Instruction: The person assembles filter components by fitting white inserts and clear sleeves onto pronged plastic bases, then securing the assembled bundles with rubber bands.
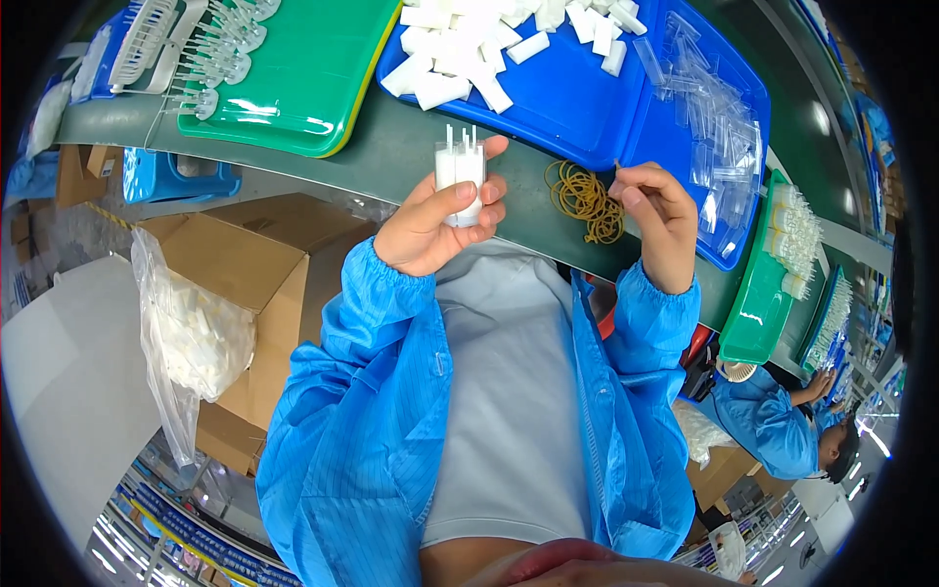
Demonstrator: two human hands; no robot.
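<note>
My left hand (pixel 430 220) is closed around a small bundle of white blocks with clear plastic pieces (pixel 458 176). Several thin white stems stick up from its top. My right hand (pixel 660 215) has thumb and index finger pinched together at the right edge of a heap of tan rubber bands (pixel 587 203). What sits between those fingertips is too small to make out. The heap lies on the dark green table (pixel 533 230) near its front edge, between my two hands.
Ahead, a blue tray (pixel 558 108) holds white blocks (pixel 445 54) and clear plastic pieces (pixel 719 127). Green trays (pixel 293 88) stand at left and right (pixel 753 313). An open cardboard box (pixel 235 235) with a bag of white pieces is at left; another person (pixel 773 421) works at right.
</note>
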